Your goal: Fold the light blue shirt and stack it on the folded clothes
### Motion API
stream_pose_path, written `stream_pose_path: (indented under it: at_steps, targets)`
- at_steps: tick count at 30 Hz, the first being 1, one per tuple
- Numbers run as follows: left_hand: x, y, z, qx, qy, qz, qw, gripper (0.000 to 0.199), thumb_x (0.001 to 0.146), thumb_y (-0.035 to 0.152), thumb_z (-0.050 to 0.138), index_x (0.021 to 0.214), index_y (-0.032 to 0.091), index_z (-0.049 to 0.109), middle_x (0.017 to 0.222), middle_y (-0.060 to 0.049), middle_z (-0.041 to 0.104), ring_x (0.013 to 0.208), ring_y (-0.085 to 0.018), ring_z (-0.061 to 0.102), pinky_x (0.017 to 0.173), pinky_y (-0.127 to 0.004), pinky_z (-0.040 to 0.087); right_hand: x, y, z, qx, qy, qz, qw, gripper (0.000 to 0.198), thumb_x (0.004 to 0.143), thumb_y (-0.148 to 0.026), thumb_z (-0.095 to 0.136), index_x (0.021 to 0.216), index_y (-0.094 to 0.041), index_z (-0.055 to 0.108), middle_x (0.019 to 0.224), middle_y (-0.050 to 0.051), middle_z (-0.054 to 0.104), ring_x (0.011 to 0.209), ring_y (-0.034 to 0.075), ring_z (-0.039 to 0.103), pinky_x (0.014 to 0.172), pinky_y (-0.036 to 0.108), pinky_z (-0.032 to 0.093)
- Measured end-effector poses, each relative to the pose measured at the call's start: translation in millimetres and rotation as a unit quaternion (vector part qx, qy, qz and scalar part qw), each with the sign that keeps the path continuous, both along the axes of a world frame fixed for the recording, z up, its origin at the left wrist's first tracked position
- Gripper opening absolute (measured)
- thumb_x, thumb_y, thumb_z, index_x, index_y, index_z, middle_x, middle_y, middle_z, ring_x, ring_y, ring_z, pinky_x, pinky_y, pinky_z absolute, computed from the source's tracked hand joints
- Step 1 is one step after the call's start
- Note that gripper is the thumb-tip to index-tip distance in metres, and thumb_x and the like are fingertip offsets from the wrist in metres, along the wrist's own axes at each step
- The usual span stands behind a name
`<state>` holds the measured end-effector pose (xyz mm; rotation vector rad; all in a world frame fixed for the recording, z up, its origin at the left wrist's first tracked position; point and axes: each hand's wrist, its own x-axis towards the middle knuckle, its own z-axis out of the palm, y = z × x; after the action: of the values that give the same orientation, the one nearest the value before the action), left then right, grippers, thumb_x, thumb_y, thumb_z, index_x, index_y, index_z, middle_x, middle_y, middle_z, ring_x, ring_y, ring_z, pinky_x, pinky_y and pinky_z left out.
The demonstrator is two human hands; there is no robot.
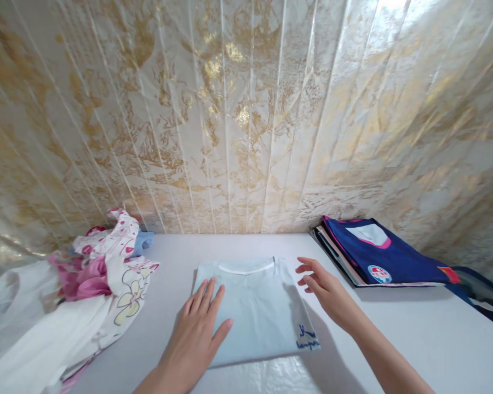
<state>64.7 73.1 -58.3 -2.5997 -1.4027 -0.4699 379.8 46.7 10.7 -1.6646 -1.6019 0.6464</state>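
A pale blue T-shirt (257, 314), folded into a neat rectangle, lies flat in front of me with its collar at the far edge. Dark blue lettering and a small figure mark its near right corner. My left hand (197, 331) rests flat on the shirt's left side, fingers stretched and thumb spread. Just off the shirt's right edge, my right hand (322, 290) hovers with its fingers apart and slightly curled, holding nothing.
A loose heap of white and pink clothes (94, 290) fills the left of the white table (172, 249). To the right stands a stack of folded clothes (378, 251), dark blue on top. Dark fabric (482, 290) lies beyond it. A gold-patterned curtain (238, 120) hangs behind.
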Motion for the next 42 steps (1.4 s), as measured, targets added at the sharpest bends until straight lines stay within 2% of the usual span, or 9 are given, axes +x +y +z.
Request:
stream_pose_path:
  at_steps: [4,11,15,18,21,25,31,38,42]
  targets:
    - [-5.9,0.1,-5.6,0.013,0.012,0.0,1.0,0.059,0.098,0.052,0.038,0.146,0.018,0.041,0.154,-0.011,0.032,0.142,-0.029,0.031,0.107,-0.047,0.037,9.9,-3.0,8.4,-0.111,-0.069,0.015,0.991,0.027,0.089,-0.024,0.041,0.112,-0.018,0.055,0.075,0.001,0.064,0.059,0.015,0.062,0.056,0.025,0.047]
    - [-1.1,5.5,-7.3,0.028,0.016,-0.011,0.999,0.062,0.096,0.053,0.042,0.144,0.014,0.043,0.153,-0.015,0.033,0.141,-0.032,0.031,0.106,-0.047,0.036,2.1,-9.2,1.8,-0.156,-0.139,0.003,0.978,0.031,0.085,-0.013,0.046,0.115,-0.016,0.054,0.063,-0.002,0.066,0.052,0.013,0.06,0.056,0.023,0.04]
    - [33.3,4.4,23.5,-0.034,0.011,-0.117,0.993,0.06,0.097,0.042,0.043,0.15,0.017,0.031,0.157,-0.01,0.025,0.144,-0.027,0.024,0.112,-0.046,0.029,-6.0,-9.8,5.8,-0.154,-0.147,0.0,0.977,0.033,0.085,-0.018,0.05,0.118,-0.016,0.053,0.067,-0.002,0.067,0.05,0.012,0.059,0.057,0.023,0.04]
    - [72.6,11.2,53.6,-0.127,0.028,-0.213,0.968,0.058,0.099,0.04,0.042,0.151,0.022,0.028,0.158,-0.006,0.023,0.146,-0.024,0.019,0.115,-0.045,0.024,-10.9,-9.7,7.7,-0.163,-0.156,-0.006,0.974,0.036,0.083,-0.019,0.055,0.119,-0.017,0.053,0.07,-0.002,0.068,0.047,0.011,0.057,0.056,0.022,0.039]
    - [107.2,28.1,67.4,-0.17,0.04,-0.264,0.949,0.055,0.101,0.038,0.038,0.151,0.021,0.027,0.159,-0.005,0.018,0.147,-0.021,0.013,0.117,-0.045,0.018,-11.6,-8.3,5.5,-0.153,-0.146,-0.018,0.977,0.037,0.084,-0.018,0.054,0.121,-0.017,0.051,0.08,0.0,0.069,0.047,0.01,0.056,0.054,0.022,0.04]
    - [129.1,49.9,53.9,-0.189,0.023,-0.275,0.942,0.054,0.102,0.041,0.037,0.151,0.019,0.028,0.159,-0.008,0.019,0.147,-0.021,0.013,0.116,-0.044,0.018,-7.0,-3.7,-3.6,-0.146,-0.083,-0.009,0.986,0.038,0.081,-0.014,0.051,0.119,-0.019,0.049,0.078,-0.002,0.066,0.048,0.009,0.057,0.05,0.02,0.042]
    - [127.7,57.6,32.2,-0.185,-0.015,-0.26,0.948,0.056,0.102,0.044,0.035,0.151,0.018,0.028,0.158,-0.01,0.019,0.147,-0.021,0.014,0.116,-0.044,0.02,2.5,2.0,-15.1,-0.169,0.087,0.019,0.982,0.041,0.078,-0.014,0.048,0.118,-0.022,0.046,0.068,-0.007,0.058,0.057,0.013,0.062,0.041,0.017,0.046]
    - [127.2,56.5,33.7,-0.177,-0.016,-0.256,0.95,0.054,0.103,0.045,0.034,0.148,0.016,0.033,0.157,-0.01,0.023,0.146,-0.022,0.018,0.116,-0.046,0.021,4.2,-1.0,-14.1,-0.202,0.034,0.003,0.979,0.034,0.085,-0.02,0.046,0.119,-0.021,0.047,0.065,-0.004,0.062,0.053,0.015,0.064,0.036,0.017,0.043]
    - [128.3,56.2,32.2,-0.168,-0.016,-0.255,0.952,0.05,0.102,0.043,0.036,0.147,0.019,0.037,0.156,-0.009,0.027,0.146,-0.023,0.021,0.115,-0.047,0.023,-2.4,-0.6,-15.9,-0.209,-0.029,0.015,0.977,0.043,0.082,-0.014,0.047,0.124,-0.022,0.044,0.057,-0.008,0.059,0.044,0.012,0.058,0.038,0.016,0.038]
